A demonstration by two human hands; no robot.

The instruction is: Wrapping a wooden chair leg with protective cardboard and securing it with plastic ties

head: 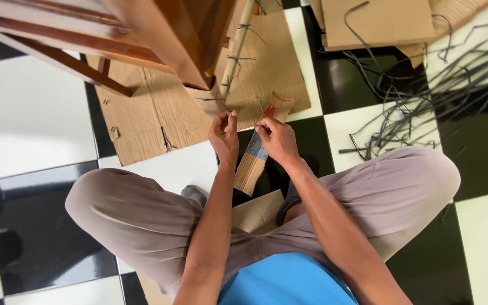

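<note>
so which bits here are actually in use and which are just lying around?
In use:
left hand and right hand, pinching a thin strap
folded cardboard strip
cardboard-wrapped chair leg

Lying about:
loose grey straps
flat cardboard sheet
cardboard under chair

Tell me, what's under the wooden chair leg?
Flat brown cardboard lies under the wooden chair leg, spread over the black-and-white floor tiles. The leg's foot and the cardboard hide the floor right beneath. Both hands work just beside it.
</note>
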